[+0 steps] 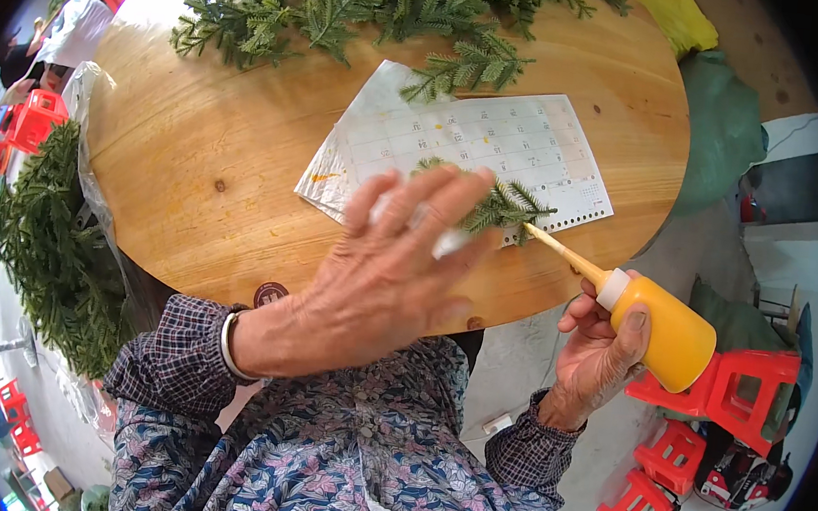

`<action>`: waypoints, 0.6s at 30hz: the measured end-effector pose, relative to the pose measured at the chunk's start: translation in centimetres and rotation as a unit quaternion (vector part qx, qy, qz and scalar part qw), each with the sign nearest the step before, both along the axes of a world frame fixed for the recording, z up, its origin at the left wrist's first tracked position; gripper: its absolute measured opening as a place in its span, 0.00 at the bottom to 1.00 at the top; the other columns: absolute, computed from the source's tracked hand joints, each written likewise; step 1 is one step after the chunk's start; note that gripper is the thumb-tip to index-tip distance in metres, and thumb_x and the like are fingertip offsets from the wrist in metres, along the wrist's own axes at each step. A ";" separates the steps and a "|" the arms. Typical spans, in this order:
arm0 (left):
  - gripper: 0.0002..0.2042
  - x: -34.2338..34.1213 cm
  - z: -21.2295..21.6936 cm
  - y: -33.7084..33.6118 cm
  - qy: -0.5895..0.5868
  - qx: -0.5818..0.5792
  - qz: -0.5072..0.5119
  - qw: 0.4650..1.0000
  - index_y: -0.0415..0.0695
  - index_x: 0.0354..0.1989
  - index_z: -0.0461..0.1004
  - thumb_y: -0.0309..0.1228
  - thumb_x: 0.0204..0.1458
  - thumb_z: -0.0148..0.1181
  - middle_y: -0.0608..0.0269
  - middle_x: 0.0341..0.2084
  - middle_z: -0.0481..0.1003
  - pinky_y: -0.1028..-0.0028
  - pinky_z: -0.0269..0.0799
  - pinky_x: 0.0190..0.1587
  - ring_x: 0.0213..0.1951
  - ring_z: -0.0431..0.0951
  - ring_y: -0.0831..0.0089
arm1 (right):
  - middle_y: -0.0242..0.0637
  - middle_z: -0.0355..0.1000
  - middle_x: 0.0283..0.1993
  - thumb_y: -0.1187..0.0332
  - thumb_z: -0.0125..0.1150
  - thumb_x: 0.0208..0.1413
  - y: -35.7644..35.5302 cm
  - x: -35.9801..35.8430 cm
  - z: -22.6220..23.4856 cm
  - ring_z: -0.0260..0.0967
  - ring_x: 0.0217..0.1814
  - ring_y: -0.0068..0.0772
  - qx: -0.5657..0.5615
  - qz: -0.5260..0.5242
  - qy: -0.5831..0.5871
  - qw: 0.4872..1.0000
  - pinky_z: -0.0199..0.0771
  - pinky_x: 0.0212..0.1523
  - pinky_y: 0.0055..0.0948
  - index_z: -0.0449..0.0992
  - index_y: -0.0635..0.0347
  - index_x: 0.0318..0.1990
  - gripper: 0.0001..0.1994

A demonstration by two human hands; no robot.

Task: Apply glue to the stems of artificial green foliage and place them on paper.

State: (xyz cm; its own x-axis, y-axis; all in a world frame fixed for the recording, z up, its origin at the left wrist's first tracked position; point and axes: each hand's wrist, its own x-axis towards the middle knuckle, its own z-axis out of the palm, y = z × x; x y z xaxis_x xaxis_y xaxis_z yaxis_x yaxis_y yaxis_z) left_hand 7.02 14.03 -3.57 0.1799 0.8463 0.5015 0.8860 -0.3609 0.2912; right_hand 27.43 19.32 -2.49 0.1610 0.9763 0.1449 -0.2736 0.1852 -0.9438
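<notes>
My right hand (596, 352) grips a yellow squeeze bottle (669, 334) with a white collar and a long, tapered nozzle. The bottle is tilted, and its nozzle tip is at the end of a small green artificial fir sprig (518, 206). That sprig lies over the lower part of a printed calendar sheet (379, 147). Slightly blurred, my left hand (385, 258) is over the sheet's lower edge with its fingers stretched apart. It covers part of the sprig; whether the fingertips touch it is hard to see. Something white shows between the fingers.
Several artificial fir branches (380, 8) are piled at the far side of the round wooden table (184, 190). More greenery (59, 247) stands at the left beside clear plastic. Red stools (754, 393) are on the floor at right, near a green sack (722, 126).
</notes>
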 end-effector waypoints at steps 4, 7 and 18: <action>0.19 0.4 0.8 0.7 0.044 0.007 -0.072 0.996 0.42 0.45 0.72 0.36 0.42 0.59 0.56 0.59 0.58 0.61 0.50 0.60 0.59 0.57 0.60 | 0.50 0.75 0.31 0.57 0.56 0.56 -0.2 -0.4 -0.2 0.68 0.19 0.25 -0.002 -0.009 0.000 1.000 0.67 0.16 0.17 0.67 0.69 0.50 0.23; 0.21 -0.4 -0.5 1.6 0.047 0.011 -0.052 0.997 0.42 0.46 0.70 0.36 0.41 0.60 0.57 0.58 0.59 0.61 0.52 0.59 0.58 0.58 0.60 | 0.49 0.73 0.33 0.59 0.55 0.56 -0.4 -0.6 -0.2 0.68 0.21 0.25 -0.015 0.018 0.004 1.000 0.69 0.17 0.18 0.65 0.69 0.52 0.23; 0.26 -1.9 -1.0 2.3 0.047 -0.020 -0.023 0.998 0.41 0.51 0.67 0.36 0.41 0.62 0.60 0.54 0.61 0.65 0.52 0.56 0.54 0.60 0.63 | 0.48 0.73 0.31 0.61 0.56 0.56 -0.4 -1.2 -0.5 0.68 0.21 0.26 -0.019 0.018 0.013 1.000 0.70 0.17 0.18 0.65 0.69 0.52 0.22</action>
